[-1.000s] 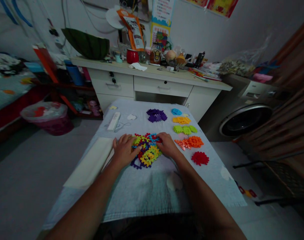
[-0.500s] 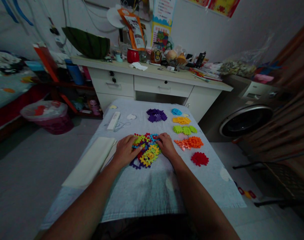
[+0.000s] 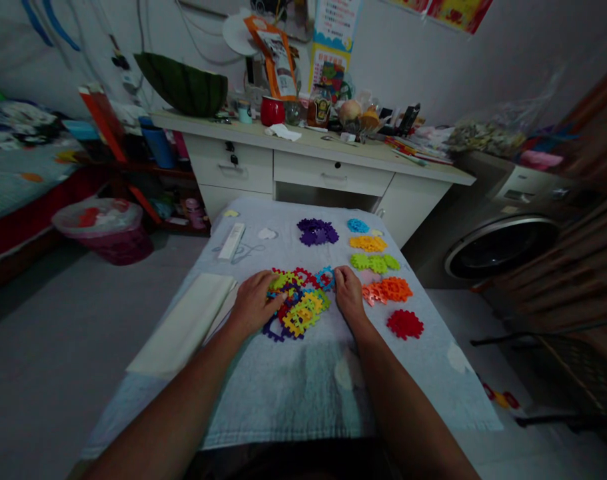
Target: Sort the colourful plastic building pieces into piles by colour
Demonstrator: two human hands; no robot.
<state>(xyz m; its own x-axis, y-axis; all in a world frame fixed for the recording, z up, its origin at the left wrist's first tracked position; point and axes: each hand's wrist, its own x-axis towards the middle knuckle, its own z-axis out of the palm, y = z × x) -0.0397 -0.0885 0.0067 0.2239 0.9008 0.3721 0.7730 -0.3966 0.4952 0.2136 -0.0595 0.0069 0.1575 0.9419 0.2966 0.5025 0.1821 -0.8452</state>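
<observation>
A mixed heap of notched plastic building pieces [image 3: 303, 313] in yellow, green, red, purple and blue lies mid-table. My left hand [image 3: 256, 300] rests on the heap's left side, fingers spread. At the heap's right edge, my right hand [image 3: 349, 291] is closed on a blue plastic piece [image 3: 326, 278]. Farther back is a purple pile [image 3: 318, 232]. Down the right side run separate piles: blue [image 3: 358, 225], yellow [image 3: 368, 243], green [image 3: 374, 262], orange [image 3: 396, 289] and red [image 3: 406, 324].
The table [image 3: 293, 393] has a pale cloth cover. A white remote control [image 3: 232, 241] and folded cream cloth [image 3: 183, 323] lie on its left. Behind stands a cluttered white desk [image 3: 233, 160]. A washing machine [image 3: 503, 227] is to the right, a pink bin [image 3: 108, 233] to the left.
My right hand has moved right, drawing the blue piece away from the heap's middle. My left hand stays on the heap. The view has shifted slightly.
</observation>
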